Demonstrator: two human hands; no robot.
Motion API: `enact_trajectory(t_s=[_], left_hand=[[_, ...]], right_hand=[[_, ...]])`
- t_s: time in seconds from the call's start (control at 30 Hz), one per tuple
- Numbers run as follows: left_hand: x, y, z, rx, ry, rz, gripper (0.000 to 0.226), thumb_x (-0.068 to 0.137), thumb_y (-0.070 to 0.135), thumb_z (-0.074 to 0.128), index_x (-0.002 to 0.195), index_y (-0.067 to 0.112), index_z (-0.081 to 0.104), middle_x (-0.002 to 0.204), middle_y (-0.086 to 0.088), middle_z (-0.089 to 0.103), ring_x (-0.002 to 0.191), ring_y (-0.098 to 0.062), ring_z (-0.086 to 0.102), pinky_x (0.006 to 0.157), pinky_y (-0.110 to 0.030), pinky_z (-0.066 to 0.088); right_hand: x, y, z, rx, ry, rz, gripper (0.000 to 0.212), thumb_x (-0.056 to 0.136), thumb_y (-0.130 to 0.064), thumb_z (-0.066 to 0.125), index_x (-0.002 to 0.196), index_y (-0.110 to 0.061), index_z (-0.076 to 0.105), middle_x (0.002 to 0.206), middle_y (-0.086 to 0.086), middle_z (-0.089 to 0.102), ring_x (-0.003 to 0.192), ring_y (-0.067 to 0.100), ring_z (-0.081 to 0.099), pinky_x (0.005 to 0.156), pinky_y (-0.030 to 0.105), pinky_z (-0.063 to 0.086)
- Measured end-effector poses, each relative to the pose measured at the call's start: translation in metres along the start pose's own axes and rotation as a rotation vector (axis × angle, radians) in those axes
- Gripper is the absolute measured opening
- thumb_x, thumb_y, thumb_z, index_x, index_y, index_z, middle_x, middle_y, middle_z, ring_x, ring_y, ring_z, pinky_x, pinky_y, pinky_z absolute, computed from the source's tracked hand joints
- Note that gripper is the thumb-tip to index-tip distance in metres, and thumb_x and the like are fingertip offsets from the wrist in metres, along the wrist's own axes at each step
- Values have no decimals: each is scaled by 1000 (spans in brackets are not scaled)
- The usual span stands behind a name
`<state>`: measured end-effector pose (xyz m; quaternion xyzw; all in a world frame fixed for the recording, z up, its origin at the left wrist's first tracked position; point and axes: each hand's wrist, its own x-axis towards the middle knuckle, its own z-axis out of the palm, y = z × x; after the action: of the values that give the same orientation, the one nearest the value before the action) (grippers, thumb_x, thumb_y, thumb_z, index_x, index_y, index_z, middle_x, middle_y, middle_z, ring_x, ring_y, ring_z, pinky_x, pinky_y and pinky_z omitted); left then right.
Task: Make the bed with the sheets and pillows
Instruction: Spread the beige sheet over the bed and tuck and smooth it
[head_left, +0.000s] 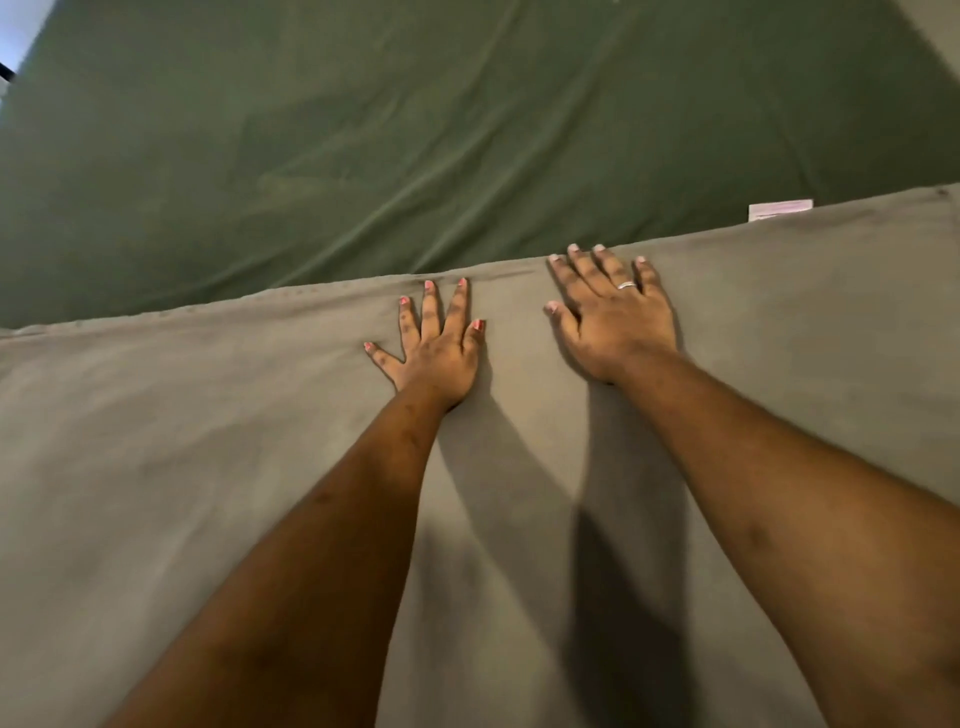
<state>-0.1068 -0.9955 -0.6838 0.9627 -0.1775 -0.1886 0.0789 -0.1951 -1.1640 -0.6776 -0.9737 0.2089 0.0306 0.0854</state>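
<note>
We have the dark green fitted sheet (415, 130) already stretched over the mattress, faintly creased, and a grey-olive flat top sheet (208, 467) laid over the near part of the bed, its hemmed edge running across the middle of the view with a small white label (781, 209) just beyond it. Our left hand (434, 353) and right hand (613, 317) lie flat on this top sheet near the hem, fingers spread, palms down, pinching nothing. We judge the sheets partly done: the far stretch of green is uncovered, and smoothing is in hand. No pillows and no containers show here, so the pillow step seems left to do.
</note>
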Motion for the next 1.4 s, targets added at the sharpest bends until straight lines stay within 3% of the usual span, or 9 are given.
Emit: enact_trajectory(t_s=[0.23,0.4,0.57,0.63,0.83,1.07,1.4], left_hand=[[5,-6,-1,-50,-43,17,54,98,59,14,146,51,-9,158,13,-18,145,-19,-19,104,-69,-13],[12,-22,-2,60,17,210,54,101,49,17,149,43,-6,160,5,-15,146,-20,-15,112,-58,-11],[34,-68,-21,119,121,543,52,103,32,26,153,28,11,161,3,7,148,-15,4,120,-39,4],[42,-91,-31,151,116,597,51,104,33,26,153,27,13,161,3,11,148,-14,7,119,-38,6],[55,-236,-73,175,94,415,52,102,45,22,152,35,12,161,2,9,148,-18,7,119,-43,8],[14,-466,-102,114,167,86,54,100,53,21,151,39,10,161,5,4,148,-16,2,119,-43,4],[-35,-612,-108,4,295,5,47,104,30,27,151,29,22,159,2,17,148,-18,10,118,-39,9]], right_hand=[[-3,-20,0,24,32,312,60,100,-43,20,154,-21,5,161,-3,1,148,19,-1,117,50,-3],[-18,-102,23,54,29,140,56,101,-42,19,153,-24,8,161,-4,4,148,17,0,117,50,-3],[-21,-156,34,37,25,187,55,102,-40,18,154,-23,9,161,-4,5,148,18,-1,118,48,-4],[-20,-169,38,6,23,172,60,100,-45,20,154,-21,9,161,-2,7,148,20,1,117,50,-3],[2,-271,54,44,5,189,71,96,-57,19,154,-17,7,161,3,4,148,24,-1,117,51,-2],[13,-457,88,62,-31,10,77,94,-60,21,154,-14,6,161,6,3,148,25,-2,118,50,-3],[-36,-662,130,60,-71,-433,61,100,-46,19,154,-19,10,161,-2,6,148,21,0,119,47,-1]])
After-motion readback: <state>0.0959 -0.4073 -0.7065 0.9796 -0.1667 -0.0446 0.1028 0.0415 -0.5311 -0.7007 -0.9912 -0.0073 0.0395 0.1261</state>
